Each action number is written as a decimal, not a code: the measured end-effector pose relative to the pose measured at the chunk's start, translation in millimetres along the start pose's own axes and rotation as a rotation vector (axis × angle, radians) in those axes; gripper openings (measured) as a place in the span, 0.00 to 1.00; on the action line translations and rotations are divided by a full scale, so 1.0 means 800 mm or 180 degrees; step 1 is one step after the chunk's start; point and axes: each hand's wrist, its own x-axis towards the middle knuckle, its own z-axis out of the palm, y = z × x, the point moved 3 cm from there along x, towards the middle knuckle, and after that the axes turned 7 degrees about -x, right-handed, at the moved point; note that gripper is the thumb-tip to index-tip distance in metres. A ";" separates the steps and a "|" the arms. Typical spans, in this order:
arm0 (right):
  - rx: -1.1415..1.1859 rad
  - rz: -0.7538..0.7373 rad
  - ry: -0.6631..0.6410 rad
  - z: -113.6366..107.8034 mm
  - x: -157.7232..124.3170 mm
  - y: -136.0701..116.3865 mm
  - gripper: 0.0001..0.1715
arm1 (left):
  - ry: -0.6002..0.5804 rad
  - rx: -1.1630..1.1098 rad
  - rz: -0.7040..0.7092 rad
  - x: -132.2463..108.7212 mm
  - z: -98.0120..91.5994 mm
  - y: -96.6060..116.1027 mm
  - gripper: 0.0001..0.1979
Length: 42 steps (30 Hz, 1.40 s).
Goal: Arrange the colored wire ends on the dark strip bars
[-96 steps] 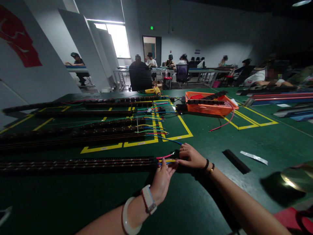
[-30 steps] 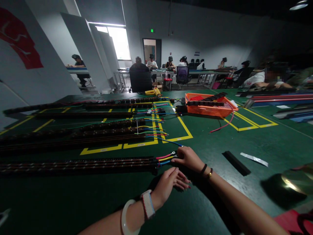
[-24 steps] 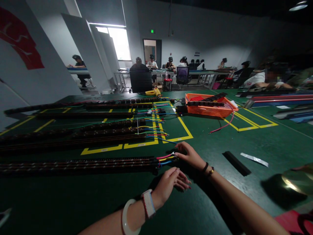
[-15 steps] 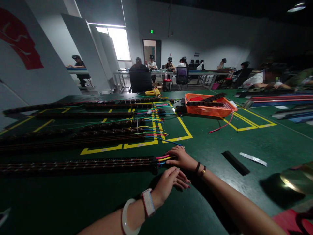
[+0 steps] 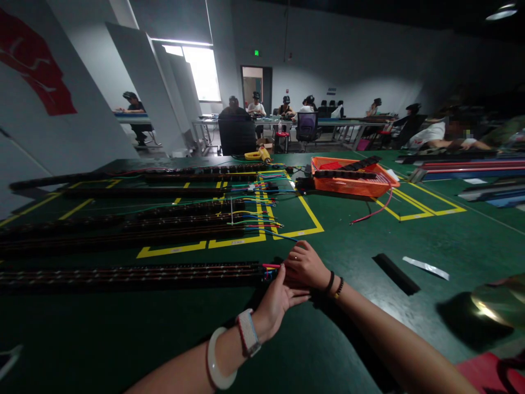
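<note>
A long black cable chain (image 5: pixel 135 276) lies across the near left of the table, and short red, yellow and blue wires (image 5: pixel 270 268) stick out of its right end. My right hand (image 5: pixel 305 267) is curled over the free ends of these wires, its fingers closed and the wire tips hidden under it. Against it from below rests my left hand (image 5: pixel 278 306), thumb raised beside the wires and fingers stretched out to the right beneath the right hand. Whether the left thumb presses on a wire is hard to see.
More black cable chains (image 5: pixel 197 232) with coloured wire ends lie behind, over yellow tape outlines (image 5: pixel 172 250). An orange basket (image 5: pixel 348 186) holds chain pieces. A yellow heat gun (image 5: pixel 260 155) lies at the back. To the right are a black strip (image 5: pixel 396 274) and a silvery strip (image 5: pixel 425 268).
My left hand has moved up to meet the right hand, its thumb now by the wires. The right hand has curled further over the wire ends, and the yellow and blue wires are more covered.
</note>
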 end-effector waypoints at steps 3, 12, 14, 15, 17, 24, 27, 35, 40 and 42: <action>-0.0308 -0.0370 0.0226 -0.006 -0.006 -0.006 0.13 | -0.0086 -0.0437 0.0149 0.003 -0.004 -0.001 0.22; -0.0507 -0.0831 0.0187 -0.005 -0.013 -0.015 0.11 | 0.0159 -0.0951 0.0530 0.006 -0.012 -0.003 0.10; -0.0467 -0.0785 0.0211 -0.005 -0.014 -0.014 0.10 | 0.0151 -0.0968 0.0512 0.007 -0.011 -0.002 0.10; -0.0443 -0.0751 0.0221 -0.005 -0.015 -0.014 0.10 | 0.0150 -0.0967 0.0499 0.007 -0.010 -0.002 0.11; -0.0411 -0.0714 0.0194 -0.008 -0.016 -0.013 0.12 | 0.0138 -0.0966 0.0464 0.007 -0.010 -0.002 0.12; -0.0182 -0.0457 0.0160 -0.030 -0.013 -0.005 0.17 | 0.0062 -0.0919 0.0460 0.009 -0.013 -0.005 0.11; -0.0171 -0.0168 0.0202 -0.033 -0.015 0.003 0.20 | -0.0092 -0.0893 0.0450 0.009 -0.013 -0.004 0.14; -0.0441 -0.0373 -0.0276 -0.020 -0.018 0.007 0.09 | -0.0180 -0.0877 0.0386 0.010 -0.013 -0.004 0.17; -0.0468 -0.0503 -0.0337 -0.020 -0.017 0.006 0.12 | -0.0153 -0.0821 0.0429 0.010 -0.012 -0.005 0.18; -0.0313 -0.0384 -0.0347 -0.021 -0.015 0.008 0.13 | -0.0095 -0.0743 0.0427 0.009 -0.012 -0.005 0.19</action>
